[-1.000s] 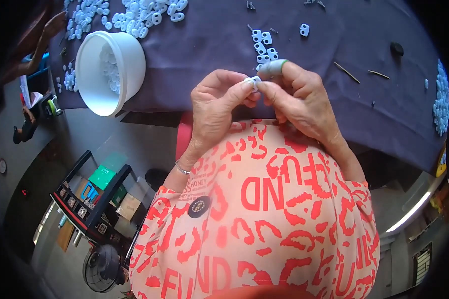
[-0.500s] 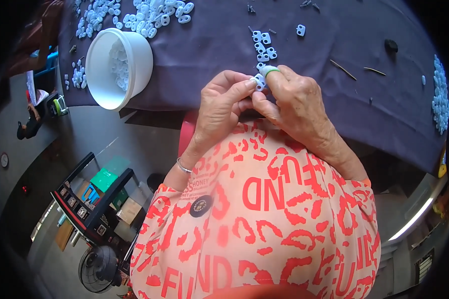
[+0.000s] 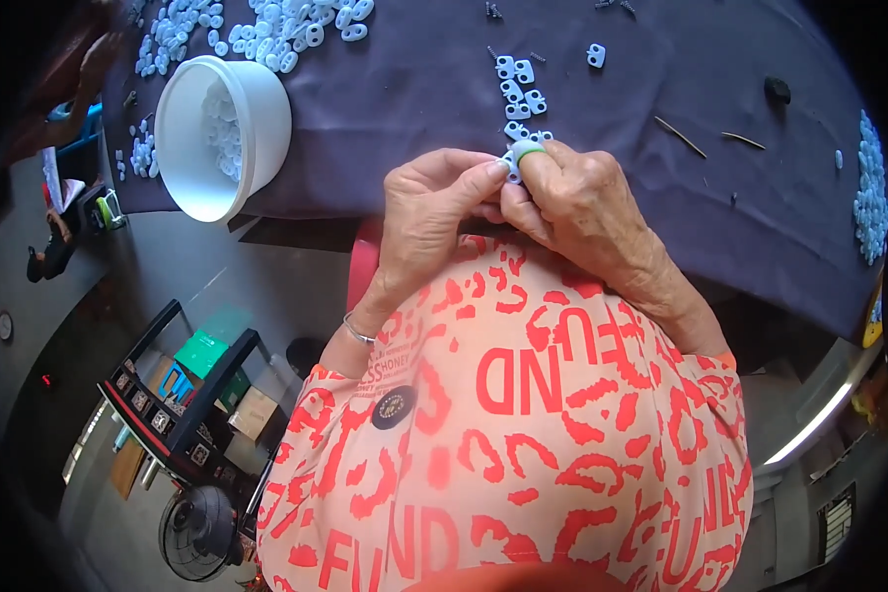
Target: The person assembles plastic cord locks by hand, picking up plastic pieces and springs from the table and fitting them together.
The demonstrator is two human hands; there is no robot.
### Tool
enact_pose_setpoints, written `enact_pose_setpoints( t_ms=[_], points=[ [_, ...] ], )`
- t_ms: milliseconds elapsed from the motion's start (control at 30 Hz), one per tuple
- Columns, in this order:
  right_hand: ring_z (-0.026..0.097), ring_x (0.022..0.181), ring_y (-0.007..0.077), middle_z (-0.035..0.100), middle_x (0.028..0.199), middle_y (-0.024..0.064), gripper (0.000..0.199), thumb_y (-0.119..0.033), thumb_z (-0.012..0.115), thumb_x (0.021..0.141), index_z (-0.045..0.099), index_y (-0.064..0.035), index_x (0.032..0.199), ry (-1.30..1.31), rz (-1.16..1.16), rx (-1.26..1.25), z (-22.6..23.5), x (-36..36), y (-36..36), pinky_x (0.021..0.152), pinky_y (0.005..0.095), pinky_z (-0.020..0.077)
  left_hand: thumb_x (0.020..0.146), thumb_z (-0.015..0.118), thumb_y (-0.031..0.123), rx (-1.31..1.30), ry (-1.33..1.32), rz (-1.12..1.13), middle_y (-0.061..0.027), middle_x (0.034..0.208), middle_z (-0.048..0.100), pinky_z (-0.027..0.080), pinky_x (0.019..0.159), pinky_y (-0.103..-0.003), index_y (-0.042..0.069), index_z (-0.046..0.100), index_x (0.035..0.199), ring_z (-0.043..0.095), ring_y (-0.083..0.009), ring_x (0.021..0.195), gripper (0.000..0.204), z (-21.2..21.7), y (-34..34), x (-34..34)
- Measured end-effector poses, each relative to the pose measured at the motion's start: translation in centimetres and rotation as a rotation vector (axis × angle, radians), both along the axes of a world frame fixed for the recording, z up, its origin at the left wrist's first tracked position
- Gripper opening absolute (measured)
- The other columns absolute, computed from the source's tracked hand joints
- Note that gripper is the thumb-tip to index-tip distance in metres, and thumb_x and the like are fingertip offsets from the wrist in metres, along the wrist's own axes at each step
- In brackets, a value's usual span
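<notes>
Both hands meet at the table's near edge over a small white plastic cord lock (image 3: 513, 172) with round holes. My left hand (image 3: 429, 202) pinches it between thumb and fingers. From the other side my right hand (image 3: 582, 202) closes on the same piece, its index finger capped by a white cover with a green rim (image 3: 529, 148). Fingers hide most of the piece. Just beyond my fingertips, several similar two-hole cord locks (image 3: 516, 91) lie in a short row.
A white round tub (image 3: 271, 128) with pale small parts inside lies tipped at the left. Piles of white oval pieces (image 3: 286, 30) lie behind it. Small springs (image 3: 492, 12), two thin sticks (image 3: 681, 137), a dark lump (image 3: 777, 91) and a pale blue pile (image 3: 872, 192) lie across the dark cloth.
The cord lock in my fingers is turned and more covered by my right hand. Another cord lock shows beside my right fingertip. The whole view has shifted slightly.
</notes>
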State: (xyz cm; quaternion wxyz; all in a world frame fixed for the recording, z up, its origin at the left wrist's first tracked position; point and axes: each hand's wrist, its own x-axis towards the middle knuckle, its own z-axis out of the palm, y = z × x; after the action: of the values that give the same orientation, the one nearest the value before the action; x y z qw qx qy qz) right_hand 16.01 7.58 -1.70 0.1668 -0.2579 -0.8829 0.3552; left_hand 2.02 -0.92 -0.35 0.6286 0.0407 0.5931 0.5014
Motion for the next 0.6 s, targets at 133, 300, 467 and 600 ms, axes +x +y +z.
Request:
enact_pose_setpoints(
  t_ms=[133, 300, 467, 600],
  points=[
    [0.054, 0.050, 0.0277, 0.052, 0.064, 0.0134, 0.018, -0.012, 0.060, 0.078, 0.048, -0.0003, 0.071, 0.033, 0.010, 0.000, -0.58, -0.03, -0.10, 0.045, 0.0355, 0.0447, 0.083, 0.065, 0.011, 0.047, 0.034, 0.014, -0.0068, 0.077, 0.065, 0.050, 0.059, -0.020, -0.001, 0.064, 0.089, 0.060, -0.0085, 0.065, 0.014, -0.23, -0.13, 0.09],
    [0.053, 0.048, 0.0263, 0.050, 0.062, 0.0120, 0.018, -0.012, 0.060, 0.079, 0.049, -0.0004, 0.070, 0.072, 0.018, -0.002, -0.64, -0.15, 0.00, 0.044, 0.0346, 0.0435, 0.083, 0.065, 0.009, 0.038, 0.054, 0.023, -0.0065, 0.078, 0.065, 0.051, 0.060, -0.020, -0.001, 0.064, 0.089, 0.060, -0.0084, 0.065, 0.012, -0.20, -0.11, 0.14],
    [0.052, 0.048, 0.0245, 0.049, 0.061, 0.0106, 0.019, -0.013, 0.061, 0.078, 0.049, -0.0007, 0.070, 0.072, 0.041, -0.014, -0.83, -0.08, 0.07, 0.043, 0.0335, 0.0426, 0.083, 0.065, 0.008, 0.056, 0.057, 0.019, -0.0066, 0.078, 0.065, 0.051, 0.061, -0.021, -0.001, 0.064, 0.088, 0.060, -0.0088, 0.067, 0.011, -0.17, -0.16, 0.18],
    [0.052, 0.049, 0.0240, 0.048, 0.061, 0.0102, 0.018, -0.013, 0.060, 0.078, 0.049, -0.0009, 0.070, 0.085, 0.065, 0.008, -0.92, -0.16, 0.20, 0.043, 0.0333, 0.0427, 0.083, 0.064, 0.007, 0.050, 0.047, 0.028, -0.0068, 0.078, 0.065, 0.052, 0.061, -0.021, -0.002, 0.063, 0.088, 0.060, -0.0092, 0.067, 0.010, -0.08, -0.11, 0.23]
  ],
)
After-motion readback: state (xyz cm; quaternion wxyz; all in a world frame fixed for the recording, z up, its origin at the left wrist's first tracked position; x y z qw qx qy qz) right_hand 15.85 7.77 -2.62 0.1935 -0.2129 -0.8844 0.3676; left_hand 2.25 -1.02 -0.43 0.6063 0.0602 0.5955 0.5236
